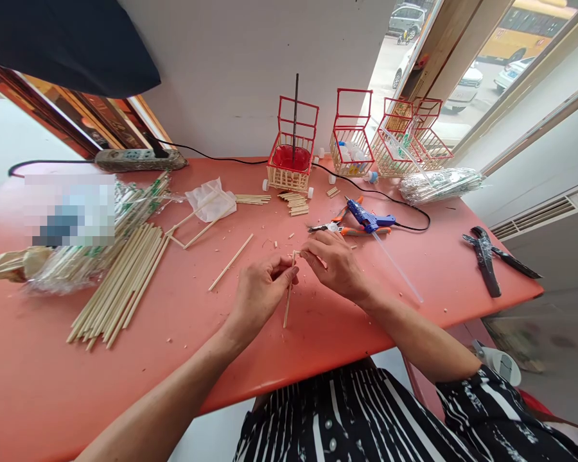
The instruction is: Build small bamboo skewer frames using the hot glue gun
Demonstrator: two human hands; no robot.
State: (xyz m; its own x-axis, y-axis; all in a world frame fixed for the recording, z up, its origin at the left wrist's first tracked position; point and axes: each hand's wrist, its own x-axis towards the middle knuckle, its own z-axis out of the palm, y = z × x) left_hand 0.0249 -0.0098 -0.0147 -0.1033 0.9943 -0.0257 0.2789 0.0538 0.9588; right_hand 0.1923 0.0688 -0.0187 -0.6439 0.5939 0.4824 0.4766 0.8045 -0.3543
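Note:
A thin wooden stick point(287, 311) is pinched between the thumb and fingers of my left hand point(260, 292), its lower end slanting down toward the table's front edge. My right hand point(336, 266) is closed at the stick's upper end, fingertips on a short pale stick piece point(296, 254) that lies crosswise there. Just beyond my right hand are orange-handled pliers point(334, 228) and a blue glue gun point(366, 217) with a clear glue stick point(399, 268) in its back. Another loose stick point(231, 262) lies left of my hands, near a three-sided stick frame point(205, 221).
Many long sticks point(118, 289) lie at left beside plastic-wrapped bundles point(84, 260). Small stick carts with red handles point(293, 176) stand along the wall. A black cable point(390, 199) crosses the orange table point(212, 378). Black cutters point(485, 256) lie near the right edge.

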